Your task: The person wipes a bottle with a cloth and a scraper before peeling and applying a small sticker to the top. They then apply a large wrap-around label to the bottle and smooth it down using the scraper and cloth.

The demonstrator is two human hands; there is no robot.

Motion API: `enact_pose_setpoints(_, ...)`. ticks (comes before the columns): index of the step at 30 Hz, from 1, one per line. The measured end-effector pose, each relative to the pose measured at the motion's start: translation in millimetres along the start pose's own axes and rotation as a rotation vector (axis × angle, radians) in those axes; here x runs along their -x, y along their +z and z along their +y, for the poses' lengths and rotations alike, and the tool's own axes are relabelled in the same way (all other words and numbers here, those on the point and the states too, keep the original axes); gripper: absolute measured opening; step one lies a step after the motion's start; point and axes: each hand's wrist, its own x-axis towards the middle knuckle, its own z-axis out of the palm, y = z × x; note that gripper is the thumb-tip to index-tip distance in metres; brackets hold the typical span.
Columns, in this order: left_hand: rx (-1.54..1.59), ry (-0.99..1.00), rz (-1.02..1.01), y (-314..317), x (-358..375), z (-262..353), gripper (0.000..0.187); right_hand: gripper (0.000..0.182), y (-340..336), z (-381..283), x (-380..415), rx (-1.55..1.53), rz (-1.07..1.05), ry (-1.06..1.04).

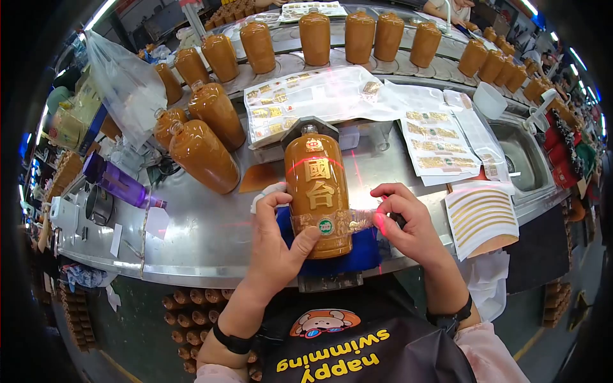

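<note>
A brown glazed bottle [337, 189] with raised gold characters lies tilted back on a blue-padded stand [367, 252], its neck in a dark holder [290, 132]. My left hand [276, 246] grips the bottle's left side, its thumb pressing on a clear label strip [345, 222] with gold print and a green round emblem. The strip runs across the lower part of the bottle. Off to the right, my right hand [408, 223] pinches the strip's free end between thumb and fingers, away from the bottle. Red laser lines cross the bottle and fingers.
Several brown bottles [204, 156] stand at left, more along the conveyor [281, 62] behind. Label sheets [440, 143] lie at right, above a sheet of curved gold strips [482, 217]. A sink [527, 159] is far right, a purple water bottle [118, 182] left. Other people work at the back.
</note>
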Motion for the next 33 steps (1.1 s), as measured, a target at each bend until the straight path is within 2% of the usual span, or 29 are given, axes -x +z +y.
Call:
enact_pose_setpoints(8,0.151,0.009,0.015,9,1,-8,0.065,0.007,2,-4,-3,-0.045,-0.015,0.023)
enact_pose_setpoints(11,0.356,-0.091,0.027,13,1,-5,0.064,0.009,7,-6,-6,-0.103,-0.011,0.004)
enact_pose_setpoints(17,0.329,-0.019,0.029,19,5,-14,0.061,0.027,20,-17,-16,-0.03,-0.048,-0.08)
enact_pose_setpoints(20,0.483,-0.041,0.003,15,6,-19,0.063,0.031,24,-19,-17,-0.02,-0.057,-0.038)
enact_pose_setpoints(29,0.446,0.025,-0.043,16,9,-21,0.076,0.042,23,-2,-17,-0.04,-0.129,-0.123)
enact_pose_setpoints(33,0.488,-0.025,-0.057,14,9,-19,0.081,0.043,23,1,-18,-0.081,-0.16,-0.093)
